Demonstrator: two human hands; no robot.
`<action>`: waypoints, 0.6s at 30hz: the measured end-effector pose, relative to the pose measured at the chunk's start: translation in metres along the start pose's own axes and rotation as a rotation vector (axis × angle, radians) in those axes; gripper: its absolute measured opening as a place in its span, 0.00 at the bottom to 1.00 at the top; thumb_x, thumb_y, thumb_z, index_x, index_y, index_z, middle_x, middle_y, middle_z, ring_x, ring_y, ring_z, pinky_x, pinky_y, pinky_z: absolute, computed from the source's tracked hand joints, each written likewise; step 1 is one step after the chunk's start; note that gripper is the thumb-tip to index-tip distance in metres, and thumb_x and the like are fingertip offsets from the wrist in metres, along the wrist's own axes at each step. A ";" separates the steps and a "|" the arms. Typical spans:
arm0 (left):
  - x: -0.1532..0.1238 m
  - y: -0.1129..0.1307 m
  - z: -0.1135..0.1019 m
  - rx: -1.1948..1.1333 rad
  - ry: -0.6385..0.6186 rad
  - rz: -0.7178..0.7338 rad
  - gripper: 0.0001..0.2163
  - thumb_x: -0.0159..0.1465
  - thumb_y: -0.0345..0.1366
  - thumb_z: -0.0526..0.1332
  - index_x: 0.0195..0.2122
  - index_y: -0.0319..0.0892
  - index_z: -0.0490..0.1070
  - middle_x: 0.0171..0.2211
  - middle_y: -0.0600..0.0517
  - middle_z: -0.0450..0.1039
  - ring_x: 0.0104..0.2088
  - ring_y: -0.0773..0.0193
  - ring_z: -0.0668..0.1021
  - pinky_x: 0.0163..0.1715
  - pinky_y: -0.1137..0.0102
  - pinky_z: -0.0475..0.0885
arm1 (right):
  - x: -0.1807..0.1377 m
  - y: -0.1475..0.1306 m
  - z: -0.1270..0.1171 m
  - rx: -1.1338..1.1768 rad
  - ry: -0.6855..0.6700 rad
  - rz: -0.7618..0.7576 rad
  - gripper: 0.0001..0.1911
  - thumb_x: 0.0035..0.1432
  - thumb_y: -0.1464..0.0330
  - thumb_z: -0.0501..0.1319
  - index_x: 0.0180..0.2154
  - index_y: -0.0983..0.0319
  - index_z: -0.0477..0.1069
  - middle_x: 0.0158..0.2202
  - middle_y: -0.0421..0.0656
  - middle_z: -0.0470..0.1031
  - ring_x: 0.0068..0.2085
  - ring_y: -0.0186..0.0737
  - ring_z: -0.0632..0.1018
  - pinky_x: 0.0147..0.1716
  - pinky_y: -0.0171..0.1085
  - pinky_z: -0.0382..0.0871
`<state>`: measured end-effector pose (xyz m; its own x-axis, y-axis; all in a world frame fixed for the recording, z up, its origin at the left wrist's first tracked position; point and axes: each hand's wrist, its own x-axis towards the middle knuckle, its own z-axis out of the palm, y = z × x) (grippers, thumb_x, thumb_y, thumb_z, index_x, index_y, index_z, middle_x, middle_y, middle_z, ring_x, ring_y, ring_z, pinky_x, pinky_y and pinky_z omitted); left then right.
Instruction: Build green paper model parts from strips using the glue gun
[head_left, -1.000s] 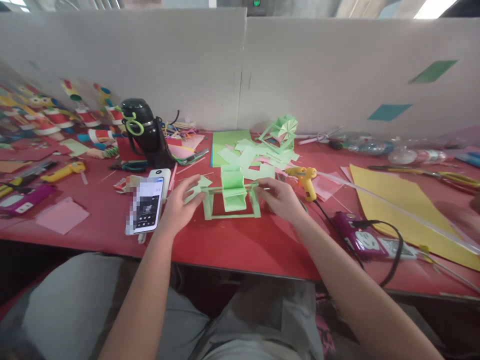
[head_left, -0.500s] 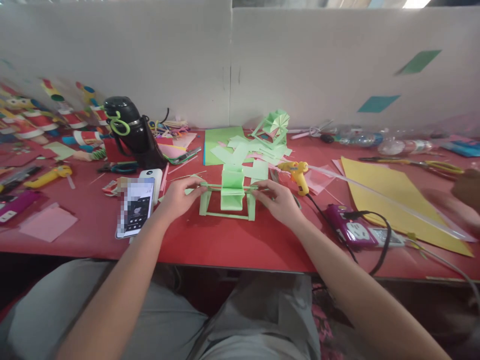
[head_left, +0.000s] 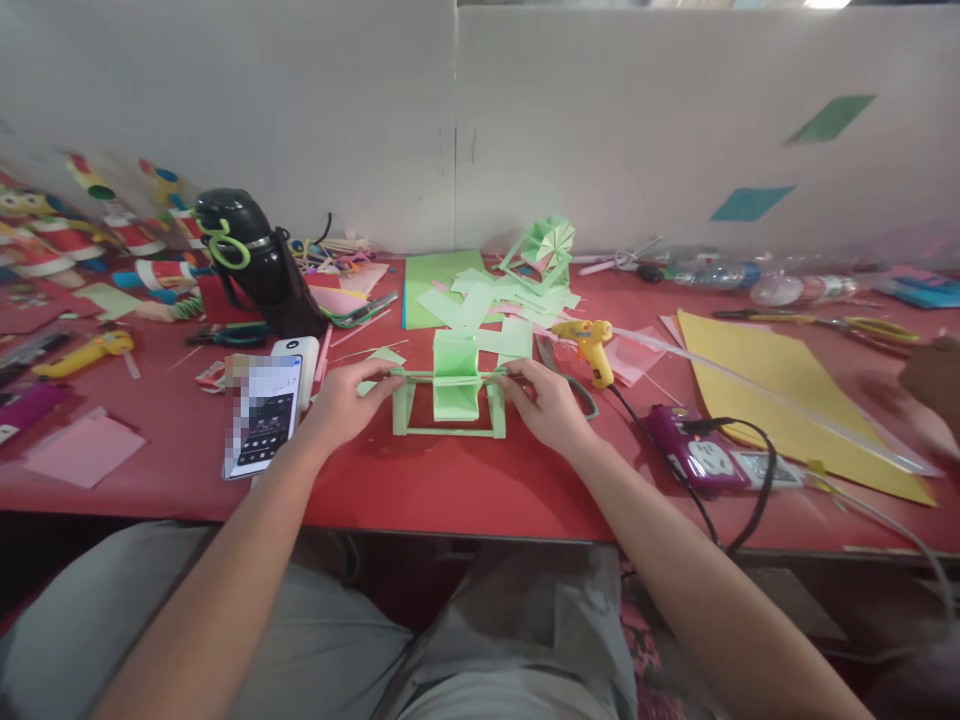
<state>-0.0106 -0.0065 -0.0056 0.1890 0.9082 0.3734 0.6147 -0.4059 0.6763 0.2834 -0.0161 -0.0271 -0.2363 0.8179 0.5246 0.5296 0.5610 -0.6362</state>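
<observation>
A light green folded-paper wheel [head_left: 456,352] sits on a thin green paper rod [head_left: 418,376]. The rod lies across the top of a green paper stand [head_left: 450,433] on the red table. With thumb and fingertips, my left hand [head_left: 346,402] pinches the rod's left end, at the top of the stand's left side. Its right end is pinched the same way by my right hand [head_left: 553,402]. My fingertips partly hide both rod ends.
Behind are green paper scraps [head_left: 472,300] and another green paper model [head_left: 547,250]. A yellow glue gun [head_left: 591,345] lies right, near a purple power strip [head_left: 697,455] and yellow sheet [head_left: 795,400]. A phone [head_left: 262,420] and black flask [head_left: 259,265] are left. Another person's hand [head_left: 934,390] shows far right.
The whole view has shifted slightly. Both hands keep their pinch at the rod's ends, and the wheel and stand look nearly the same.
</observation>
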 end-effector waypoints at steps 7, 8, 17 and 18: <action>-0.001 -0.002 0.001 0.044 0.009 0.005 0.13 0.64 0.48 0.61 0.39 0.44 0.77 0.38 0.48 0.82 0.41 0.54 0.81 0.43 0.63 0.75 | 0.001 0.001 -0.001 -0.015 -0.017 -0.022 0.10 0.69 0.62 0.54 0.35 0.59 0.65 0.32 0.42 0.72 0.33 0.38 0.73 0.35 0.36 0.66; -0.001 -0.001 0.001 0.042 0.010 0.011 0.13 0.64 0.47 0.61 0.39 0.43 0.77 0.39 0.47 0.81 0.41 0.54 0.81 0.43 0.62 0.75 | 0.001 0.000 -0.002 -0.014 -0.018 -0.019 0.10 0.69 0.62 0.54 0.35 0.59 0.65 0.32 0.42 0.72 0.33 0.38 0.73 0.35 0.37 0.66; 0.002 0.018 0.000 0.027 -0.049 0.140 0.13 0.62 0.45 0.65 0.44 0.44 0.77 0.44 0.46 0.80 0.45 0.54 0.81 0.46 0.62 0.75 | 0.001 -0.004 -0.001 0.003 -0.009 0.009 0.12 0.68 0.59 0.54 0.36 0.58 0.66 0.33 0.43 0.72 0.34 0.40 0.72 0.36 0.39 0.68; 0.002 0.019 0.001 0.036 -0.051 0.152 0.12 0.62 0.44 0.64 0.43 0.43 0.77 0.43 0.46 0.81 0.44 0.54 0.81 0.45 0.63 0.75 | 0.001 -0.004 -0.001 0.005 -0.010 0.007 0.11 0.68 0.59 0.54 0.36 0.58 0.66 0.33 0.43 0.72 0.34 0.40 0.72 0.36 0.39 0.68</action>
<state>0.0026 -0.0120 0.0078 0.3202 0.8411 0.4359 0.6032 -0.5358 0.5908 0.2813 -0.0178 -0.0233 -0.2404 0.8231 0.5145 0.5272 0.5558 -0.6428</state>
